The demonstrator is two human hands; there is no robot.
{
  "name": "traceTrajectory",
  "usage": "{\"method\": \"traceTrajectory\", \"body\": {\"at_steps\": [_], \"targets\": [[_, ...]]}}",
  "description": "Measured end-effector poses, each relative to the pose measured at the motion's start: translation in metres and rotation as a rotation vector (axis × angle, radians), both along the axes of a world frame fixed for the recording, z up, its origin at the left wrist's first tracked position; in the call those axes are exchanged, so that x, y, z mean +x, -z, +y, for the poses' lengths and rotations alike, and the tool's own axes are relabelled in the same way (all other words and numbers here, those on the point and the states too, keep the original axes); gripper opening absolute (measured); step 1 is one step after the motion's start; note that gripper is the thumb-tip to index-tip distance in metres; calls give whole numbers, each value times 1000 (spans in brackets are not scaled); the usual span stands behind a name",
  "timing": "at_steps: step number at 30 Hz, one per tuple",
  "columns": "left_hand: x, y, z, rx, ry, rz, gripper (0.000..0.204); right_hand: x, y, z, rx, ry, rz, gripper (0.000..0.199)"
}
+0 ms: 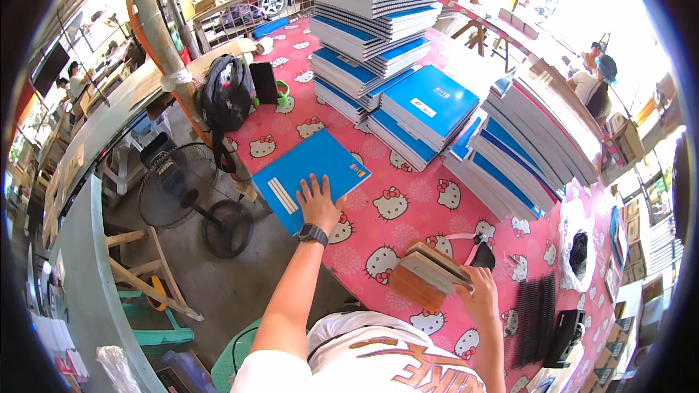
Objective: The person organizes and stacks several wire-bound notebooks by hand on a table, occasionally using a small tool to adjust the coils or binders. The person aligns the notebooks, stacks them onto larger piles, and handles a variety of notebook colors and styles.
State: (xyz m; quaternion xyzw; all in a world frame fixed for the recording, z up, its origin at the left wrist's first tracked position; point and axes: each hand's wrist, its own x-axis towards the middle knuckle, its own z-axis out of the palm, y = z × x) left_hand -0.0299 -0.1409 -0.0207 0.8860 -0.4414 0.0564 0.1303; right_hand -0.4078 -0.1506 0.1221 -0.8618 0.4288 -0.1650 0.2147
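A blue-covered notebook (pixel 309 160) with a white label of lines lies flat on the pink table, near its left edge. My left hand (pixel 318 204), with a watch on the wrist, rests on the notebook with its fingers spread. To the right, my right hand (pixel 478 295) is closed around the end of a brown wooden block-like piece (pixel 422 276) with a greyish flat strip along it. Its exact kind does not show. Just beyond that hand lies a black and pink item (pixel 480 253).
Tall stacks of spiral notebooks (pixel 375 29) stand at the back. More blue notebooks (pixel 429 105) and a leaning pile (pixel 531 138) are on the right. Black binding coils (pixel 535 320) lie near a white plastic bag (pixel 577 247). A backpack (pixel 227 94) and a fan (pixel 178 183) are left.
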Motion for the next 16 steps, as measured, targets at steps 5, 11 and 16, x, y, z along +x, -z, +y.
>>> {"method": "traceTrajectory", "body": {"at_steps": [5,11,16], "targets": [[-22,-7,-39,-18,12,-4,64,-19,-43,-33,-140,-43,-29,29],[2,2,-16,-144,-8,-60,63,-12,-155,-128,-851,176,-233,19],[-13,6,-30,-383,144,24,66,-25,-173,-195,-713,477,267,46]]}}
